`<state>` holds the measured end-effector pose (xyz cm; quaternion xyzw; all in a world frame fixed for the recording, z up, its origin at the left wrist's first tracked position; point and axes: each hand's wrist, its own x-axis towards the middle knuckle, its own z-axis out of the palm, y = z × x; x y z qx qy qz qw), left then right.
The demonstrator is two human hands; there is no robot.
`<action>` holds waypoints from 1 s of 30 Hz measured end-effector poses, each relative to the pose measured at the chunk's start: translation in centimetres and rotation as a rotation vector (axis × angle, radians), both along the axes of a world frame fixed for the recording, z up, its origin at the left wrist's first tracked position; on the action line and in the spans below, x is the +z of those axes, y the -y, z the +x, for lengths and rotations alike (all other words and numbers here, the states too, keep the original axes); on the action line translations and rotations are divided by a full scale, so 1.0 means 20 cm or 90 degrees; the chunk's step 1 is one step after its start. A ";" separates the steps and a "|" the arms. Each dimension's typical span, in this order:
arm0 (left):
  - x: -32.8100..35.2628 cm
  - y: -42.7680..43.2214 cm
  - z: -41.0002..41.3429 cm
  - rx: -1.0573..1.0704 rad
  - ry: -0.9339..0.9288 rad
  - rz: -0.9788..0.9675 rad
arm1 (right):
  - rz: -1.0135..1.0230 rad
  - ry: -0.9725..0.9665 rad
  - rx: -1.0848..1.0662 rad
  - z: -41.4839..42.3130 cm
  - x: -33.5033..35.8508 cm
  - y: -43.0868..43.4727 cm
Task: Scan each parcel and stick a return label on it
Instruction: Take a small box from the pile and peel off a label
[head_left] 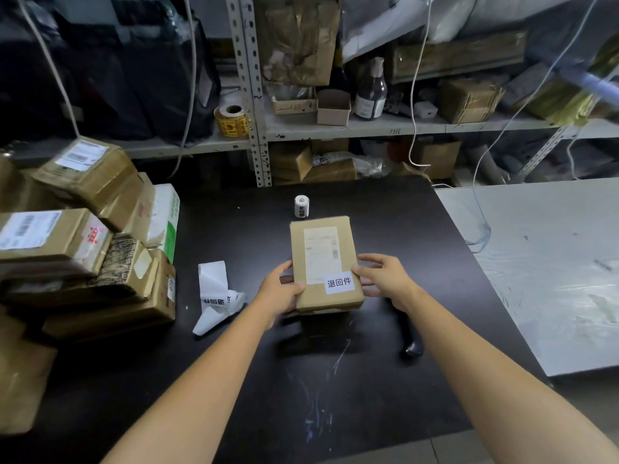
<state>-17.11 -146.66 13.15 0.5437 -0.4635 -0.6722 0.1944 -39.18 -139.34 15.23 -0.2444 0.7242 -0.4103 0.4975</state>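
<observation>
A small brown cardboard parcel is held just above the black table, with a white shipping label on top and a white return label stuck at its near right corner. My left hand grips its near left edge, thumb on top. My right hand touches its right side with relaxed, spread fingers. A roll of return labels stands behind the parcel. A black handheld scanner lies on the table under my right forearm.
A stack of taped cardboard parcels fills the table's left side. A strip of peeled label backing lies left of my hands. A grey table adjoins on the right. Metal shelving with boxes, a bottle and hanging cables stands behind.
</observation>
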 end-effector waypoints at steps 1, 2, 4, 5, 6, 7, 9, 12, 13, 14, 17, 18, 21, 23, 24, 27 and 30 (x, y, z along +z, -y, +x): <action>0.04 0.00 0.02 0.017 -0.006 -0.012 | -0.013 0.004 0.016 0.01 0.04 0.01; 0.09 0.00 0.03 0.034 -0.014 -0.023 | -0.027 -0.001 0.034 0.02 0.08 0.03; 0.21 0.00 0.07 0.073 -0.035 -0.048 | -0.067 -0.030 0.073 0.07 0.17 0.08; 0.28 -0.01 0.10 0.094 -0.036 -0.070 | -0.093 -0.048 0.095 0.10 0.23 0.11; 0.35 -0.02 0.14 0.116 -0.030 -0.098 | -0.119 -0.066 0.121 0.14 0.28 0.13; 0.41 -0.04 0.19 0.142 -0.024 -0.125 | -0.143 -0.083 0.154 0.18 0.34 0.15; 0.53 -0.09 0.32 0.205 -0.016 -0.164 | -0.187 -0.106 0.233 0.30 0.47 0.18; 0.70 -0.23 0.57 0.289 0.018 -0.228 | -0.253 -0.121 0.317 0.54 0.64 0.20; 0.75 -0.28 0.66 0.317 0.038 -0.257 | -0.275 -0.119 0.337 0.63 0.70 0.20; 0.81 -0.34 0.76 0.350 0.053 -0.283 | -0.296 -0.114 0.361 0.74 0.76 0.19; 0.95 -0.55 1.07 0.439 0.084 -0.322 | -0.348 -0.088 0.440 1.07 0.90 0.13; 0.98 -0.63 1.18 0.466 0.097 -0.327 | -0.362 -0.074 0.465 1.19 0.94 0.10; 1.06 -0.88 1.50 0.543 0.115 -0.308 | -0.399 -0.040 0.549 1.56 1.02 -0.02; 1.08 -1.07 1.71 0.590 0.121 -0.305 | -0.417 -0.043 0.619 1.81 1.05 -0.12; 1.08 -1.16 1.82 0.611 0.149 -0.310 | -0.425 -0.046 0.648 1.94 1.05 -0.17; 1.05 -1.47 2.14 0.685 0.210 -0.294 | -0.440 -0.050 0.721 2.34 1.03 -0.37; 1.00 -1.80 2.48 0.748 0.226 -0.264 | -0.430 -0.016 0.782 2.74 0.98 -0.62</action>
